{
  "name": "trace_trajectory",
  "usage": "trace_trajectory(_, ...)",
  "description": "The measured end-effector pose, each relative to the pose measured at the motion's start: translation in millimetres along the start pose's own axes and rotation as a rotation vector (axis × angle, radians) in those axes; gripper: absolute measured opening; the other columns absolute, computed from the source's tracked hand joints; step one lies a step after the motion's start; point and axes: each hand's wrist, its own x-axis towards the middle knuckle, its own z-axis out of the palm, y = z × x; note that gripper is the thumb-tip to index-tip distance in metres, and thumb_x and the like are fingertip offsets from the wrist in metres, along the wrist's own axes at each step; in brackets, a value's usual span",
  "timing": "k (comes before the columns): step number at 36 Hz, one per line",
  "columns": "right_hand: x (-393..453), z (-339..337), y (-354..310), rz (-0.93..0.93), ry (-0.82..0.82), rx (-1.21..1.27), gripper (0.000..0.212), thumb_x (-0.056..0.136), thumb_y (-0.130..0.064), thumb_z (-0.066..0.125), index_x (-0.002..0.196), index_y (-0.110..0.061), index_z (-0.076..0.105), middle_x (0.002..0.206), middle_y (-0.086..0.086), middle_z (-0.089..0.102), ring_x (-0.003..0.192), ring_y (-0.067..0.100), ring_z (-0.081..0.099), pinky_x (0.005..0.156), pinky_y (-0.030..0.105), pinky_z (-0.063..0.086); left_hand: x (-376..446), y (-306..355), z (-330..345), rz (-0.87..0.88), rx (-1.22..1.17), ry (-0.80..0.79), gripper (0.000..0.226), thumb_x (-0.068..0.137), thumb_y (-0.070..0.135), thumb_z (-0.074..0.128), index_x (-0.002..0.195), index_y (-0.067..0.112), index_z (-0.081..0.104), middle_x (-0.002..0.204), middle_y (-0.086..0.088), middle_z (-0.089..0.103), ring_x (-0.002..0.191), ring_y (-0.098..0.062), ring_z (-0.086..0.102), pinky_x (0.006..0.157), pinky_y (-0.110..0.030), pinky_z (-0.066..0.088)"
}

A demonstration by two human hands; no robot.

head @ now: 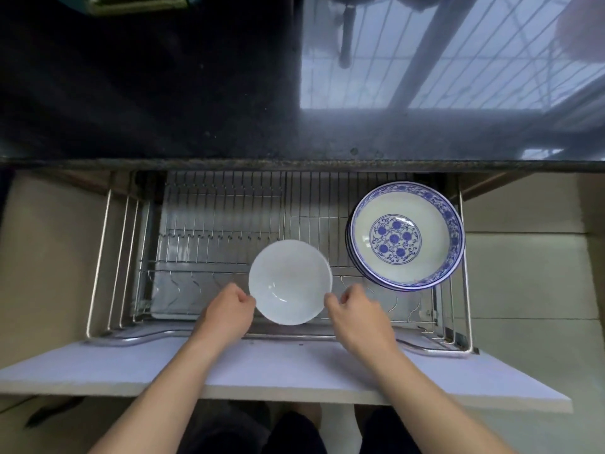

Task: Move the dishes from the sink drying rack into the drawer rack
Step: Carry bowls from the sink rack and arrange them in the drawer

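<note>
A plain white bowl (289,281) sits in the front middle of the pulled-out wire drawer rack (209,224). My left hand (227,311) pinches its left rim and my right hand (355,311) pinches its right rim. At the rack's right end lies a stack of blue-and-white patterned plates (406,235), face up. The sink drying rack is not in view.
A dark stone countertop (147,93) runs along above the drawer, with window bars reflected on its right part. The white drawer front (281,365) lies under my forearms. Beige floor tiles (530,273) show on either side.
</note>
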Motion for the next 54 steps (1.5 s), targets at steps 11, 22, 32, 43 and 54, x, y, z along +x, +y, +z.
trace_trajectory(11,29.2,20.6,-24.3,-0.191,0.080,-0.461,0.038,0.107,-0.026,0.033,0.123,-0.008,0.062,0.117,0.014,0.066,0.108,0.037,0.064,0.085,0.039,0.053,32.8,7.6,20.0,0.047,0.146,0.037,0.035,0.096,0.043,0.042,0.098,0.016,0.063,0.100,-0.010,0.071,0.092,-0.034,0.066,0.085,-0.039,0.056)
trace_trajectory(22,-12.1,-58.1,-11.4,-0.187,0.160,-0.017,0.044,0.101,-0.034,0.043,0.067,-0.008,0.050,0.071,0.015,0.061,0.077,0.038,0.054,0.067,0.040,0.046,-77.6,57.5,-32.9,0.350,-0.245,0.072,0.042,0.103,0.038,0.051,0.077,0.005,0.051,0.060,-0.002,0.052,0.057,-0.017,0.049,0.056,-0.033,0.037)
trace_trajectory(32,33.6,-132.4,61.0,0.154,0.279,0.321,0.041,0.091,-0.026,0.048,0.063,0.000,0.064,0.047,0.007,0.061,0.051,0.030,0.059,0.072,0.055,0.057,-42.9,102.3,16.2,0.372,0.064,-0.056,0.028,0.095,0.034,0.049,0.078,0.013,0.055,0.071,-0.001,0.068,0.082,-0.029,0.067,0.073,-0.040,0.056)
trace_trajectory(43,73.3,-137.2,50.1,0.177,0.180,0.059,0.037,0.096,-0.022,0.046,0.085,0.004,0.070,0.071,0.017,0.064,0.071,0.032,0.060,0.067,0.035,0.050,-26.7,60.4,31.8,0.253,0.119,-0.040,0.022,0.090,0.032,0.051,0.077,0.015,0.056,0.067,-0.001,0.070,0.075,-0.028,0.068,0.071,-0.036,0.055)
trace_trajectory(54,73.0,-138.2,55.0,0.205,0.144,0.069,0.033,0.092,-0.023,0.054,0.065,-0.006,0.062,0.051,0.008,0.057,0.051,0.026,0.051,0.054,0.031,0.040,-1.6,29.7,10.6,0.111,0.174,0.006,0.027,0.083,0.039,0.049,0.074,0.014,0.056,0.073,-0.001,0.071,0.076,-0.027,0.066,0.078,-0.036,0.056)
